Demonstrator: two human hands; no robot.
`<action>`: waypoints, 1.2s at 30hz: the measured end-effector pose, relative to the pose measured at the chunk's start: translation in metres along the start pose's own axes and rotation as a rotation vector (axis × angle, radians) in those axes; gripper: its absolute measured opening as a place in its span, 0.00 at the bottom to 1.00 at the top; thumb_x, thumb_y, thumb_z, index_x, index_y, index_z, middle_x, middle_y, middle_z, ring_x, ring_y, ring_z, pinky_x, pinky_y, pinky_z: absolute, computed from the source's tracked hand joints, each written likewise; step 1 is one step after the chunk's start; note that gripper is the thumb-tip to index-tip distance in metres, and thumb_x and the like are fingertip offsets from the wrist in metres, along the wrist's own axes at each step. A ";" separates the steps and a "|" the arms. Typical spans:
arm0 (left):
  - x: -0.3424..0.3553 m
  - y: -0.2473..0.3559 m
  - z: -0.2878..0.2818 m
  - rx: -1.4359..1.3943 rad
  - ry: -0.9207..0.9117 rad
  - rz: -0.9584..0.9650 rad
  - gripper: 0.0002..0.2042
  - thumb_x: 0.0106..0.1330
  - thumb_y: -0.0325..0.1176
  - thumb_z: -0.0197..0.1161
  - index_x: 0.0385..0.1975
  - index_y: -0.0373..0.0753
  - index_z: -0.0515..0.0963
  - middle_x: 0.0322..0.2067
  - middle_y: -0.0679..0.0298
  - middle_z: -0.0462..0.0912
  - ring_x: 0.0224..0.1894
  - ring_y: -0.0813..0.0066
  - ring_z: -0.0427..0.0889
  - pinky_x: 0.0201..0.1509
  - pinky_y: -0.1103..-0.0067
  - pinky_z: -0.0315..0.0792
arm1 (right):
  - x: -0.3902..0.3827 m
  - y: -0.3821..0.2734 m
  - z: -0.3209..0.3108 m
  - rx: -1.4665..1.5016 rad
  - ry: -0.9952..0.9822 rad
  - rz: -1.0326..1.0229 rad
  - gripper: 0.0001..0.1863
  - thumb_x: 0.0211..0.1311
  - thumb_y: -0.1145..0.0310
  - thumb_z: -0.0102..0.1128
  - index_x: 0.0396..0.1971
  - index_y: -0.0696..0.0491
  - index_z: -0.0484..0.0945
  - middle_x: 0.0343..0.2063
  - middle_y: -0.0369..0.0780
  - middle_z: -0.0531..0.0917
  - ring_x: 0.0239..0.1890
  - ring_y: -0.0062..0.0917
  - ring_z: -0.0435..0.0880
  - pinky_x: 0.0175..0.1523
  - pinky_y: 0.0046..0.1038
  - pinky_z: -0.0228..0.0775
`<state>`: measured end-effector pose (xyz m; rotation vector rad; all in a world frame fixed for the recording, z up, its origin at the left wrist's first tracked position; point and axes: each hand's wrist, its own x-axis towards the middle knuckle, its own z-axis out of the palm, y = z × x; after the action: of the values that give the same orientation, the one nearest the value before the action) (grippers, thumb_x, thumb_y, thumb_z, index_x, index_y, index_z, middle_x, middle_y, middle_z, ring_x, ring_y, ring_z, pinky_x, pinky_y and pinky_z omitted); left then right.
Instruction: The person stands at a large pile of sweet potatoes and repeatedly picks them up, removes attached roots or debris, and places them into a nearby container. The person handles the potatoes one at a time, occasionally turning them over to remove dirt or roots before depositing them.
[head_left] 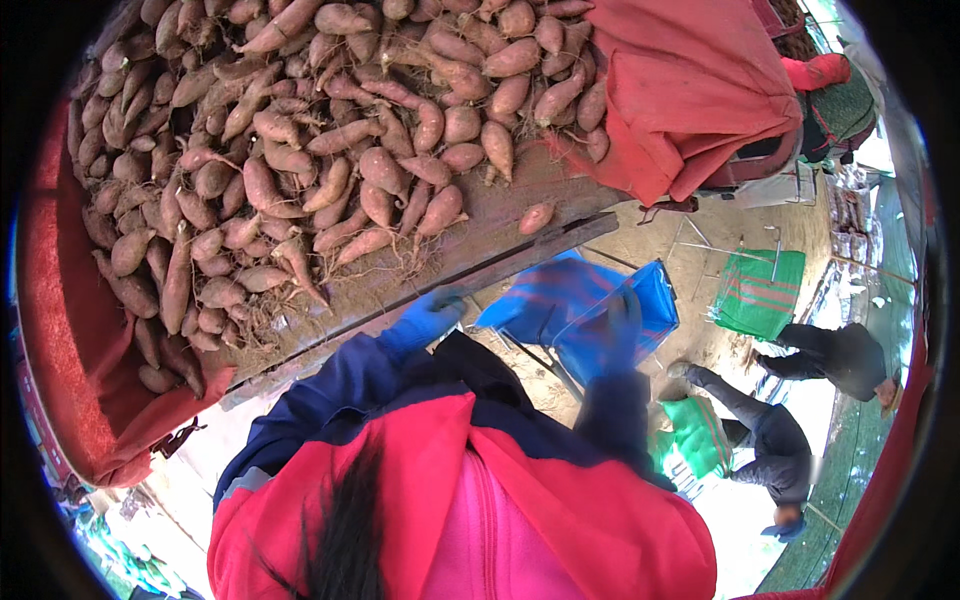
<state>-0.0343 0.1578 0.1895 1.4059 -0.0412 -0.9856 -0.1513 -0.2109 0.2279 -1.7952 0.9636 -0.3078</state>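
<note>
Sack (545, 290) beside sweet potatoes (383, 170), apparently propped open by a stand (560, 372).
Left hand (432, 318) near the board (480, 258), right hand (624, 318) at the sack; whether fingers spread or pinch, I cannot tell.

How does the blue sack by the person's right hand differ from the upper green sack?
The blue sack has the right hand over it; no hand shows at the green sack. The blue sack looks larger in view than the green sack. The blue sack looks blurred; the green sack looks crisper. Both show reddish bands.
</note>
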 end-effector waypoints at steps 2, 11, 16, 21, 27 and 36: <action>-0.019 0.003 -0.025 -0.032 0.102 0.026 0.23 0.70 0.35 0.61 0.61 0.31 0.69 0.47 0.61 0.80 0.50 0.74 0.77 0.57 0.79 0.71 | 0.013 -0.040 0.058 -0.355 -0.171 -0.672 0.20 0.69 0.62 0.57 0.56 0.57 0.74 0.40 0.38 0.81 0.40 0.25 0.80 0.47 0.27 0.74; -0.055 0.029 -0.085 -0.215 0.183 -0.028 0.25 0.71 0.34 0.58 0.65 0.31 0.65 0.56 0.61 0.75 0.57 0.75 0.72 0.63 0.77 0.66 | 0.123 -0.176 0.302 -1.236 -0.361 -0.431 0.36 0.59 0.58 0.61 0.69 0.38 0.61 0.48 0.52 0.78 0.47 0.48 0.82 0.51 0.49 0.74; -0.036 0.084 -0.094 -0.481 0.099 0.079 0.29 0.72 0.42 0.57 0.68 0.34 0.61 0.61 0.57 0.71 0.61 0.69 0.70 0.66 0.72 0.65 | 0.111 -0.195 0.282 -0.180 -0.713 -0.047 0.47 0.55 0.69 0.70 0.73 0.47 0.53 0.62 0.52 0.69 0.61 0.41 0.73 0.62 0.42 0.71; 0.004 0.119 -0.081 -1.073 -0.071 0.097 0.29 0.73 0.48 0.54 0.66 0.35 0.63 0.56 0.55 0.76 0.57 0.63 0.76 0.64 0.68 0.69 | 0.076 -0.193 0.279 -0.121 -0.824 -0.204 0.39 0.58 0.59 0.68 0.68 0.50 0.63 0.53 0.52 0.78 0.53 0.38 0.80 0.57 0.41 0.73; 0.017 0.107 -0.092 -1.017 -0.076 0.173 0.25 0.74 0.49 0.51 0.61 0.35 0.67 0.53 0.51 0.77 0.54 0.57 0.77 0.61 0.62 0.70 | 0.139 -0.192 0.364 -0.587 -0.354 -0.398 0.25 0.60 0.52 0.60 0.57 0.44 0.76 0.33 0.53 0.84 0.37 0.47 0.85 0.46 0.41 0.77; 0.037 0.130 -0.070 -1.304 -0.076 0.194 0.32 0.69 0.51 0.59 0.64 0.35 0.63 0.59 0.53 0.73 0.60 0.55 0.74 0.68 0.59 0.66 | 0.122 -0.190 0.249 1.117 -1.002 0.459 0.29 0.67 0.53 0.58 0.66 0.36 0.65 0.66 0.40 0.64 0.66 0.46 0.66 0.64 0.55 0.66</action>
<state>0.0989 0.1728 0.2613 0.1568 0.3482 -0.6495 0.1665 -0.1055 0.2574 -0.4982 0.2882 0.3076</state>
